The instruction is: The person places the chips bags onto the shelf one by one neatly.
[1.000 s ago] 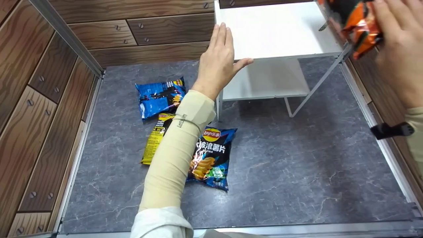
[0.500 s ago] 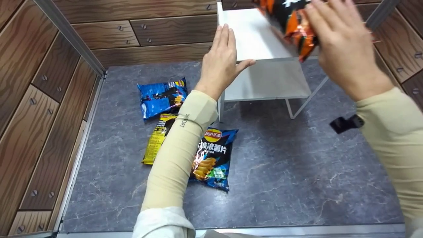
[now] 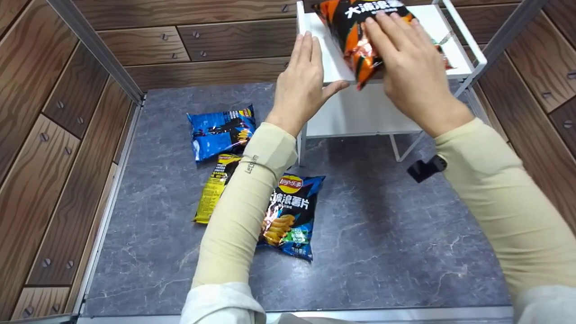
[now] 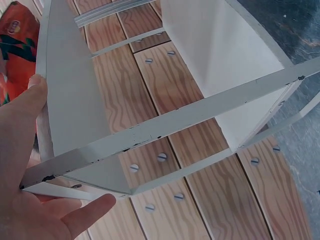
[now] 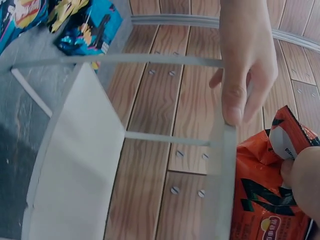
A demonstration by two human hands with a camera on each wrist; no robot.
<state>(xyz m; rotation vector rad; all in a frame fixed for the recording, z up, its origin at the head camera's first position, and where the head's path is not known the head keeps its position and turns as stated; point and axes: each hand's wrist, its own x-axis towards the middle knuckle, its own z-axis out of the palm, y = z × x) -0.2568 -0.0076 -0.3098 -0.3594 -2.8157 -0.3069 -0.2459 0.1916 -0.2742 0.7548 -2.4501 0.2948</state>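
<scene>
In the head view my right hand (image 3: 411, 67) grips an orange-and-black bag of potato chips (image 3: 355, 27) over the top board of a white shelf (image 3: 330, 49). The right wrist view has my thumb (image 5: 305, 175) pressed against this chip bag (image 5: 265, 190) beside the board's edge. My left hand (image 3: 299, 81) rests at the shelf's front left corner, fingers straight along the side and thumb spread along the front edge. In the left wrist view that hand (image 4: 30, 150) lies against the frame, part of its fingers hidden behind a rail.
On the grey floor lie a blue chip bag (image 3: 220, 132), a yellow one (image 3: 211, 193) partly under my left sleeve, and a blue-and-black one (image 3: 292, 216). A red-and-green edge of something (image 3: 443, 54) shows behind my right hand. Wood-patterned walls (image 3: 225, 40) enclose the floor.
My right hand has carried the orange chip bag leftward from the right side to over the shelf's top board. The left hand has stayed at the corner.
</scene>
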